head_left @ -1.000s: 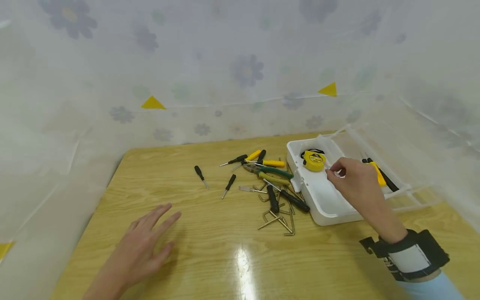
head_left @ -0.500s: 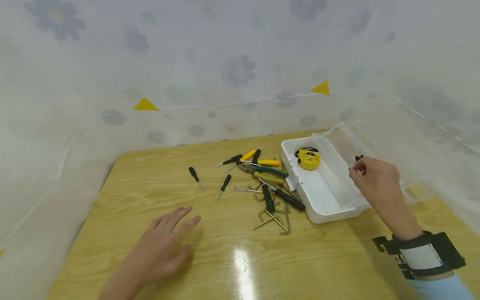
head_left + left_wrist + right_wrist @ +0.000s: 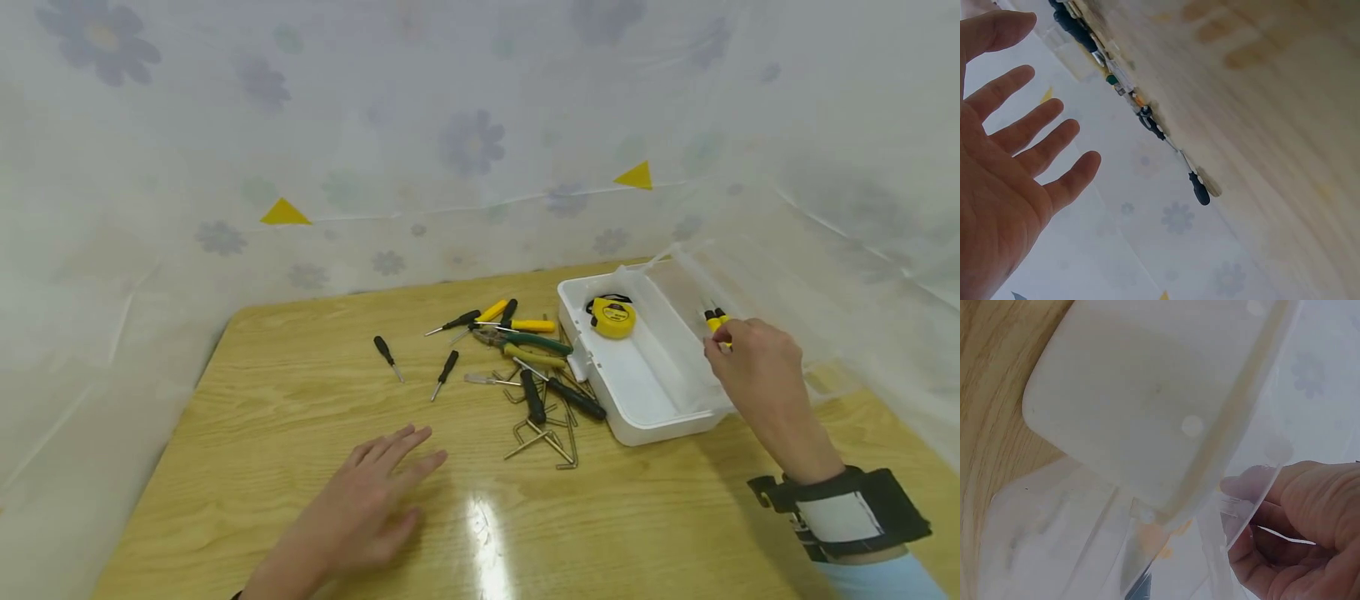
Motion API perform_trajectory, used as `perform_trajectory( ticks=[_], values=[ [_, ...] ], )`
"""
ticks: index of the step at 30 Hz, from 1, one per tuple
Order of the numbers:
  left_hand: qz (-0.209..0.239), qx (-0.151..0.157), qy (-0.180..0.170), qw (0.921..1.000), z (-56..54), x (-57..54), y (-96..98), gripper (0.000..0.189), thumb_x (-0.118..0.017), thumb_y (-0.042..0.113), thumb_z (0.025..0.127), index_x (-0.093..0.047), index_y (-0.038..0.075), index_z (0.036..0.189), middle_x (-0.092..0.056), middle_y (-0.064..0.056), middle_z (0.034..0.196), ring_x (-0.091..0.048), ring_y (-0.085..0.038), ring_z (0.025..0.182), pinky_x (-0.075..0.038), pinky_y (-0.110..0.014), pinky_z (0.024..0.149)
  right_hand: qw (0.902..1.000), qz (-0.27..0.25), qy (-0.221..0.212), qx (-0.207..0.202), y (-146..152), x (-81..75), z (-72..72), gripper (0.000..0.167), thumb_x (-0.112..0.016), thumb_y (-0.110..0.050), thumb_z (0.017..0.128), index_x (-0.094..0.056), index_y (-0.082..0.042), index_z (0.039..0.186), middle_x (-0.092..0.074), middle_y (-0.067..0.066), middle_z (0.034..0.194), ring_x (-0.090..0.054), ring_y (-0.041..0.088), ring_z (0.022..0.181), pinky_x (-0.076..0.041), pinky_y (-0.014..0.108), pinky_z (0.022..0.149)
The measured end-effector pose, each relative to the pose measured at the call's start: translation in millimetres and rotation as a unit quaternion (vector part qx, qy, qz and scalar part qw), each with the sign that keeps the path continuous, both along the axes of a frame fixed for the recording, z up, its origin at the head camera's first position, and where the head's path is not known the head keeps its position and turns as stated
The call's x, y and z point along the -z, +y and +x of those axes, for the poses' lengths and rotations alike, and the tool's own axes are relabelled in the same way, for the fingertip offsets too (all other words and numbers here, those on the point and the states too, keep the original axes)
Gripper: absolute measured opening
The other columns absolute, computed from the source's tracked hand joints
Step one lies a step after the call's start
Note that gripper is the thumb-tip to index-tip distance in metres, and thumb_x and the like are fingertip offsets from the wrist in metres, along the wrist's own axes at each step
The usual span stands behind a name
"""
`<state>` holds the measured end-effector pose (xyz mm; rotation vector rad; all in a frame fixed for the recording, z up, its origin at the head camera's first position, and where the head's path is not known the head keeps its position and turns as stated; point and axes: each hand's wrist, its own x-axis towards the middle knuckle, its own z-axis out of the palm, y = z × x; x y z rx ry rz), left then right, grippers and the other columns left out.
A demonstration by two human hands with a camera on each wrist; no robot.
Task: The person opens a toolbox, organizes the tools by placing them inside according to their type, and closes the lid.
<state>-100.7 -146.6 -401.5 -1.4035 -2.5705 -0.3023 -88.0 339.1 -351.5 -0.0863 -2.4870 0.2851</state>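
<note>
My right hand (image 3: 761,379) pinches the edge of a clear plastic flap (image 3: 1250,509) at the right side of a white toolbox (image 3: 637,433); in the right wrist view the thumb shows through the plastic. Partly hidden behind that hand are tools with black-and-yellow handles (image 3: 711,318), seen through the clear lid. A yellow tape measure (image 3: 613,317) lies inside the box. My left hand (image 3: 360,508) hovers over the front of the table, fingers spread and holding nothing. In the left wrist view, its palm (image 3: 997,206) faces the camera.
Left of the box lie pliers (image 3: 536,342), several screwdrivers (image 3: 573,398) and a heap of brass-coloured hex keys (image 3: 551,442). Two small black screwdrivers, one of them this screwdriver (image 3: 382,348), lie farther left. A flowered sheet (image 3: 420,150) encloses the wooden table (image 3: 262,400).
My right hand has moved right with the flap's edge, from over the box to its right side. The left hand has drifted right, nearer the hex keys. The view has shifted slightly.
</note>
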Motion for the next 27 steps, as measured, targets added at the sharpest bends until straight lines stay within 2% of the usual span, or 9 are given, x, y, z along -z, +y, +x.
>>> perform_trajectory(
  ticks=[4, 8, 11, 13, 16, 21, 25, 27],
  values=[
    [-0.006, -0.008, -0.006, 0.9999, 1.2, -0.7, -0.5, 0.064, -0.075, 0.030, 0.087, -0.055, 0.022, 0.148, -0.051, -0.010, 0.155, -0.053, -0.031, 0.140, -0.053, -0.053, 0.102, 0.9998, 0.009, 0.016, -0.004, -1, 3.2, -0.3, 0.014, -0.075, 0.002, 0.082, -0.071, 0.015, 0.080, -0.068, 0.033, 0.077, -0.061, 0.044, 0.060, -0.047, 0.051, 0.049],
    [-0.009, -0.018, -0.005, 0.9998, 1.3, -1.0, -3.0, 0.065, -0.075, 0.033, 0.088, -0.055, 0.024, 0.148, -0.050, -0.010, 0.156, -0.053, -0.030, 0.140, -0.053, -0.053, 0.102, 0.9994, 0.019, 0.027, -0.008, -3, 5.1, 0.6, 0.021, -0.074, -0.007, 0.086, -0.072, 0.012, 0.078, -0.068, 0.032, 0.075, -0.058, 0.039, 0.053, -0.040, 0.040, 0.043],
    [-0.007, -0.023, -0.001, 0.9997, 0.6, -1.3, -4.9, 0.066, -0.076, 0.035, 0.087, -0.054, 0.025, 0.149, -0.050, -0.009, 0.157, -0.053, -0.029, 0.140, -0.053, -0.052, 0.102, 0.9996, 0.023, 0.017, -0.010, -9, 4.6, 2.8, 0.025, -0.074, -0.014, 0.088, -0.072, 0.008, 0.078, -0.068, 0.027, 0.071, -0.054, 0.031, 0.048, -0.031, 0.029, 0.043],
    [-0.005, -0.025, 0.003, 0.9997, 0.1, -1.6, -6.0, 0.067, -0.076, 0.035, 0.087, -0.054, 0.026, 0.149, -0.049, -0.008, 0.157, -0.053, -0.029, 0.140, -0.053, -0.052, 0.103, 0.9994, 0.024, 0.015, -0.018, -18, 4.4, 3.9, 0.023, -0.074, -0.016, 0.088, -0.072, 0.004, 0.079, -0.068, 0.022, 0.069, -0.053, 0.026, 0.048, -0.030, 0.027, 0.043],
    [-0.001, -0.028, 0.005, 0.9996, -0.2, -1.5, -7.4, 0.067, -0.077, 0.035, 0.086, -0.054, 0.025, 0.149, -0.049, -0.007, 0.157, -0.053, -0.028, 0.140, -0.053, -0.052, 0.103, 0.9972, 0.037, 0.038, -0.052, -37, 7.6, 3.5, 0.018, -0.074, -0.016, 0.086, -0.071, 0.000, 0.080, -0.068, 0.016, 0.069, -0.052, 0.022, 0.049, -0.030, 0.027, 0.042],
    [0.006, -0.030, 0.014, 0.9994, -0.4, -0.6, -9.5, 0.067, -0.078, 0.033, 0.085, -0.056, 0.024, 0.147, -0.051, -0.008, 0.155, -0.055, -0.029, 0.138, -0.053, -0.051, 0.102, 0.9863, 0.063, 0.087, -0.125, -72, 19.2, -1.3, 0.011, -0.075, -0.012, 0.082, -0.073, 0.000, 0.082, -0.072, 0.014, 0.076, -0.062, 0.028, 0.060, -0.046, 0.035, 0.044],
    [0.009, -0.043, 0.015, 0.9989, -0.1, -1.0, -13.0, 0.066, -0.079, 0.033, 0.084, -0.058, 0.023, 0.145, -0.052, -0.008, 0.154, -0.056, -0.029, 0.137, -0.053, -0.051, 0.100, 0.9787, 0.079, 0.075, -0.174, -103, 29.7, -3.7, 0.010, -0.076, -0.009, 0.080, -0.072, -0.002, 0.084, -0.070, 0.012, 0.079, -0.064, 0.030, 0.069, -0.054, 0.038, 0.051],
    [0.007, -0.052, 0.008, 0.9986, 0.3, -1.3, -15.0, 0.066, -0.079, 0.033, 0.084, -0.057, 0.024, 0.146, -0.051, -0.008, 0.155, -0.055, -0.029, 0.137, -0.053, -0.051, 0.100, 0.9758, 0.088, 0.043, -0.195, -121, 35.3, -3.7, 0.012, -0.077, -0.011, 0.081, -0.072, -0.003, 0.087, -0.070, 0.011, 0.083, -0.064, 0.029, 0.073, -0.056, 0.037, 0.053]
  ],
)
